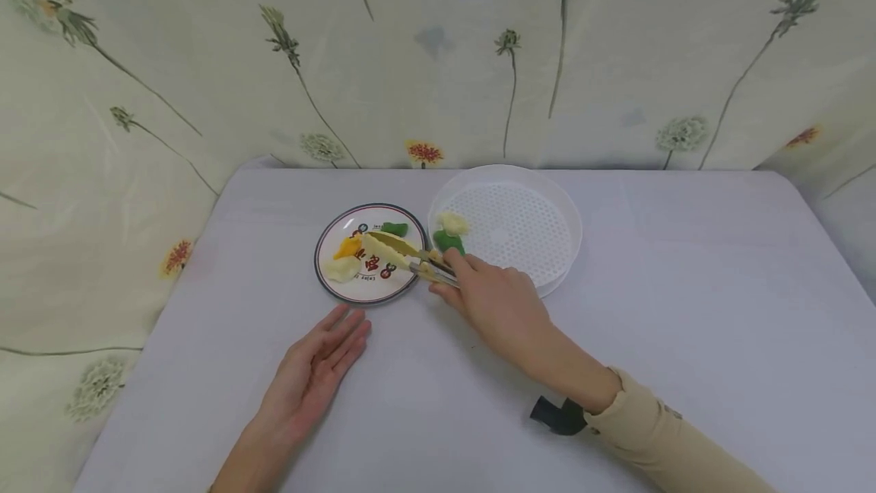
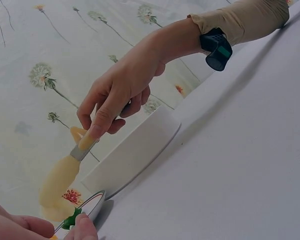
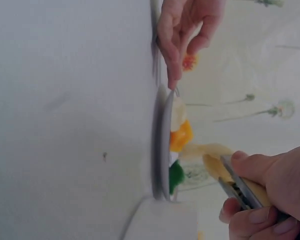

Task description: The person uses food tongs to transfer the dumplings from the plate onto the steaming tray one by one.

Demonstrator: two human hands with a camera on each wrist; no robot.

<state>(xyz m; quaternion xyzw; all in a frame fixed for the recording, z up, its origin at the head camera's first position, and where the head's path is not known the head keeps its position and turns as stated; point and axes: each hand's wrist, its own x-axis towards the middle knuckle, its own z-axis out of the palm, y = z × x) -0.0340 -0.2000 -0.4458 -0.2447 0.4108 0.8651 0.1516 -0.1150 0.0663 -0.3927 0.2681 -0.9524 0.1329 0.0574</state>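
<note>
My right hand (image 1: 503, 306) grips a pair of tongs (image 1: 434, 268) with metal arms and pale yellow ends. Those ends are held over a white round plate (image 1: 369, 291) with a dark rim and red lettering. On the plate lie a green dumpling-shaped piece (image 1: 395, 229), an orange piece (image 1: 349, 246) and a cream piece (image 1: 342, 269). Close to the plate's near rim, my left hand (image 1: 311, 375) has its fingers extended and holds nothing. In the right wrist view, the left fingertips (image 3: 174, 82) are right at the plate rim (image 3: 166, 145).
A white round basket (image 1: 557, 238) with a perforated bottom stands right of the plate. Inside its left side are a cream piece (image 1: 453, 224) and a green piece (image 1: 448, 242). A pale cloth covers the table (image 1: 684, 287), with a flowered curtain (image 1: 438, 59) behind.
</note>
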